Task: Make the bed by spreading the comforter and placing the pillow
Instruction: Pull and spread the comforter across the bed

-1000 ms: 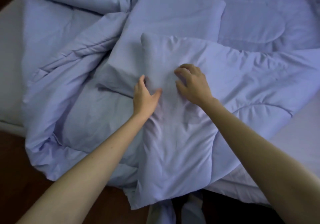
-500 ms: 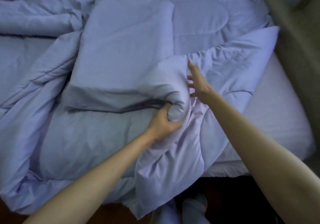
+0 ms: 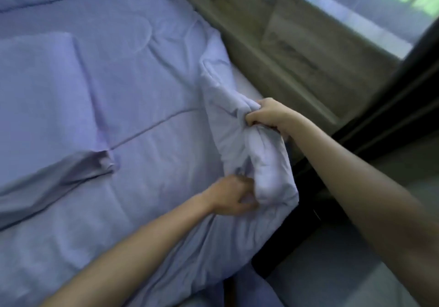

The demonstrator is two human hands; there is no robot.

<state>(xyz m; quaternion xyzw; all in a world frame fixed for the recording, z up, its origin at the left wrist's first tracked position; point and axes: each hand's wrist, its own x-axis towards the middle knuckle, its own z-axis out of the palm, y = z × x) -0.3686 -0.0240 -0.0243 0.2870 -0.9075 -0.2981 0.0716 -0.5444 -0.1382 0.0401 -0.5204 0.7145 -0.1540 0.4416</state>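
Your lavender quilted comforter (image 3: 147,74) lies spread over most of the bed, creased, with curved stitch lines showing. Its right-hand corner is bunched into a thick roll, raised off the mattress at the bed's edge. The flat rectangular lavender pillow (image 3: 40,88) rests on top of it at the left.

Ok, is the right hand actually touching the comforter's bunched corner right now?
Touching. The head view shows the right hand closed on the bunched comforter, fabric pinched under its fingers; the left hand grips the same roll lower down.
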